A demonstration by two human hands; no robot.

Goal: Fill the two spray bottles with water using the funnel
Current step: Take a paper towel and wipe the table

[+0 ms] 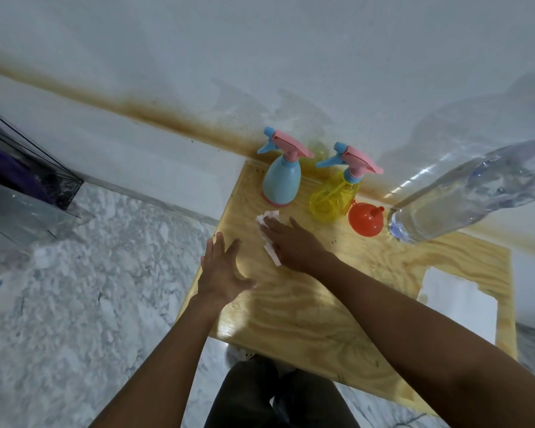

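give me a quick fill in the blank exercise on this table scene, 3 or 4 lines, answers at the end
1. The right hand presses a white ____ flat on the wooden table.
2. The orange funnel lies beside the ____ spray bottle.
3. Both bottles, including the blue spray bottle, have trigger heads coloured ____.
4. The left hand holds ____.

Missing words: tissue; yellow; pink; nothing

Blue spray bottle point(281, 180) and yellow spray bottle point(332, 197) stood capped side by side; orange funnel point(366, 220) lay tipped beside the yellow one.
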